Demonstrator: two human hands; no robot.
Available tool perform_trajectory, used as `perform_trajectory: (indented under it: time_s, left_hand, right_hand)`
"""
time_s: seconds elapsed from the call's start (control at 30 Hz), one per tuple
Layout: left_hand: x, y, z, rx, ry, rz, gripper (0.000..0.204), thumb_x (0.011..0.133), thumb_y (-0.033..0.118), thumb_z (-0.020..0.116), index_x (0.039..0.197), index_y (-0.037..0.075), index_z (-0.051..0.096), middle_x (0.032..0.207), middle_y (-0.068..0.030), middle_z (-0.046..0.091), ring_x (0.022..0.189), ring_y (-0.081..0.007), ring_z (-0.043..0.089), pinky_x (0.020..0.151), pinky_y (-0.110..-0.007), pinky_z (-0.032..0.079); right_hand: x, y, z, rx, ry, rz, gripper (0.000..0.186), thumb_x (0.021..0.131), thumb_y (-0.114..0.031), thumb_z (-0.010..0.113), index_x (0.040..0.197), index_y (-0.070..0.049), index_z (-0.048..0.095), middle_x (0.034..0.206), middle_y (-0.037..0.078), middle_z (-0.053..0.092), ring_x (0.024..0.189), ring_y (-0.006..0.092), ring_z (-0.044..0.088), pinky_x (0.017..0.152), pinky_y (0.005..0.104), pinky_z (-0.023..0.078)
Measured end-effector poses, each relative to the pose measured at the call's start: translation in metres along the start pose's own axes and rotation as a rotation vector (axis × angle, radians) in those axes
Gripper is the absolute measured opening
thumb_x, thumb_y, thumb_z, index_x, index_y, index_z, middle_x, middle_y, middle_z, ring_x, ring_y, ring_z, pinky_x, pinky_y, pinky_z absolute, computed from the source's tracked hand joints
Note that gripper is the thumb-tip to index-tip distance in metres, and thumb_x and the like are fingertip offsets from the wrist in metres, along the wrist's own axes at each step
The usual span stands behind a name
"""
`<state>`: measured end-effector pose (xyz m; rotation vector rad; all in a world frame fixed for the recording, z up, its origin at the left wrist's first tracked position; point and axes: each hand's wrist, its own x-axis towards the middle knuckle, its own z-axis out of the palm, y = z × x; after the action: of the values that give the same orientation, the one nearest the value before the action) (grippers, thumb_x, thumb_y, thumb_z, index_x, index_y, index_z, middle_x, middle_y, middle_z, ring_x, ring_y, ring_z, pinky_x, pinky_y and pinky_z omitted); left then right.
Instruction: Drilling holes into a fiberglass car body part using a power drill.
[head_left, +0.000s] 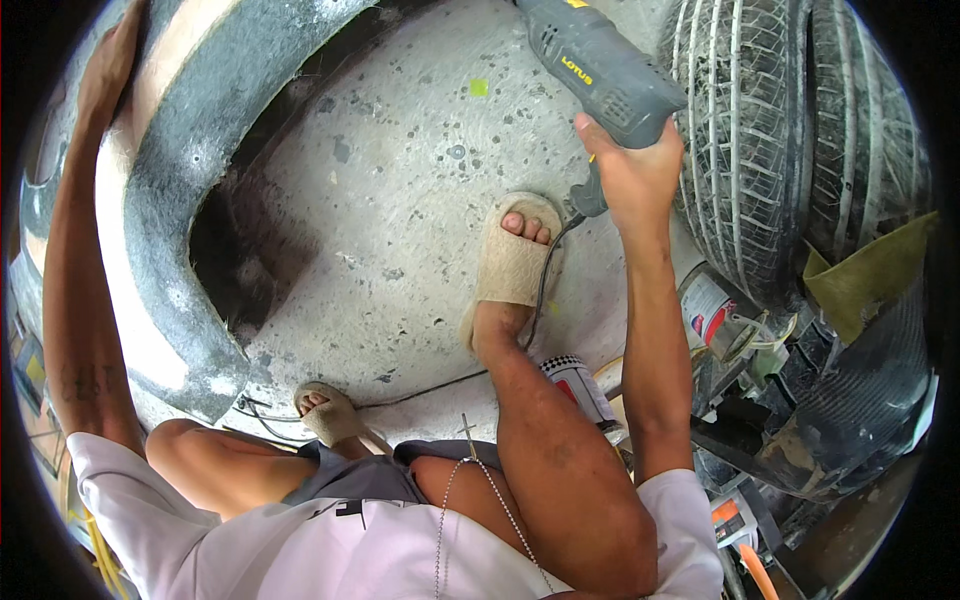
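My right hand [637, 170] is wrapped round the pistol grip of a dark grey corded power drill [600, 75]. The drill points away from me to the upper left, and its front end is cut off by the top edge. Its black cord [543, 290] runs down past my foot. On the left, a curved panel like a car bumper [190, 160] stands on the floor, grey with pale, sanded-looking patches. My left hand [110, 65] lies on its outer side with the fingers stretched out, partly cut off by the picture's rim.
Two stacked worn tyres [745, 130] stand at the right. Below them are an open can [708, 305], a piece of olive cloth [865, 280] and black plastic parts [850, 410]. Another can [580, 392] stands beside my right leg. The cord crosses the speckled concrete floor [370, 240] between my sandals.
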<state>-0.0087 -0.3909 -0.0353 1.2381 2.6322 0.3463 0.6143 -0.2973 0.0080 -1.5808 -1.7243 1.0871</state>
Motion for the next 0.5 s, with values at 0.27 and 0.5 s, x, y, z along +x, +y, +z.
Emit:
perform_trajectory:
  time_s: [0.27,0.5]
  left_hand:
    - [-0.008,0.017,-0.011,0.030,0.048,-0.043,0.094,0.093,0.081,0.031,0.144,0.006,0.057,0.147,-0.0218,0.054,0.135,-0.0411,0.052,0.118,-0.050,0.031]
    - [-0.001,0.001,0.001,0.007,0.065,-0.026,0.092,0.093,0.082,0.030,0.147,0.012,0.055,0.151,-0.0205,0.050,0.141,-0.0399,0.045,0.120,-0.049,0.028]
  right_hand:
    - [0.006,-0.011,-0.002,-0.084,-0.004,0.092,0.053,0.070,-0.011,0.085,0.114,0.008,0.062,0.102,0.019,0.073,0.095,0.0283,0.072,0.087,0.0379,0.055]
    - [0.034,-0.046,-0.020,-0.475,-0.064,-0.146,0.052,0.069,-0.014,0.082,0.113,0.008,0.066,0.104,0.026,0.074,0.098,0.0386,0.072,0.089,0.0417,0.055]
